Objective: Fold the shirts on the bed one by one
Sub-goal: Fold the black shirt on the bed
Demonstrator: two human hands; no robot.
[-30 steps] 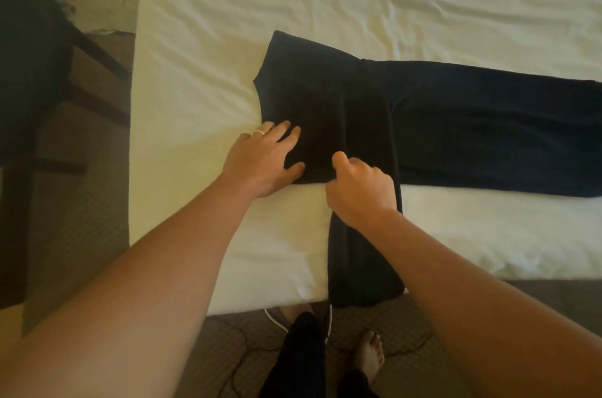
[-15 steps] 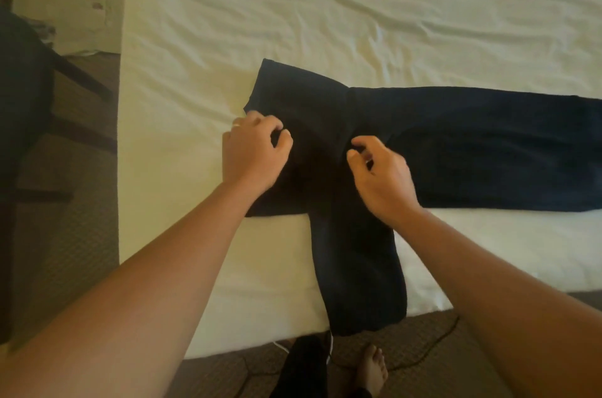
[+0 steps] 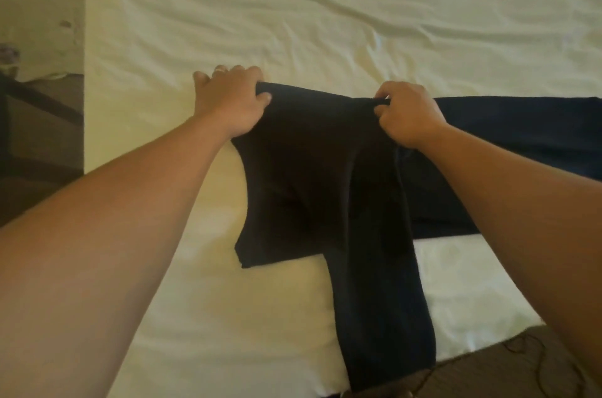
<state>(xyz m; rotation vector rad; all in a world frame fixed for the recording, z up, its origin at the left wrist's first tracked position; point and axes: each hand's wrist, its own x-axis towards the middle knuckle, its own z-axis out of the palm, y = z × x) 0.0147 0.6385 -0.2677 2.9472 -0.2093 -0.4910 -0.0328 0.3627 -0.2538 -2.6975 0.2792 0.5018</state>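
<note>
A dark navy shirt (image 3: 312,176) lies on the white bed sheet (image 3: 293,16). Its body stretches away to the right and one long sleeve (image 3: 387,316) hangs over the bed's near edge. My left hand (image 3: 231,101) grips the shirt's far left corner, thumb on top of the cloth. My right hand (image 3: 407,116) pinches the far edge near the middle. The gripped edge is lifted slightly off the sheet between both hands.
The bed's left edge (image 3: 85,137) drops to a brown carpeted floor (image 3: 35,189), where a dark chair leg shows. A thin cable (image 3: 534,352) lies on the carpet at the lower right. Wrinkled sheet fills the far half of the view.
Both hands slid from the near part of the shirt up to its far edge and took hold of it. The edge has risen off the sheet.
</note>
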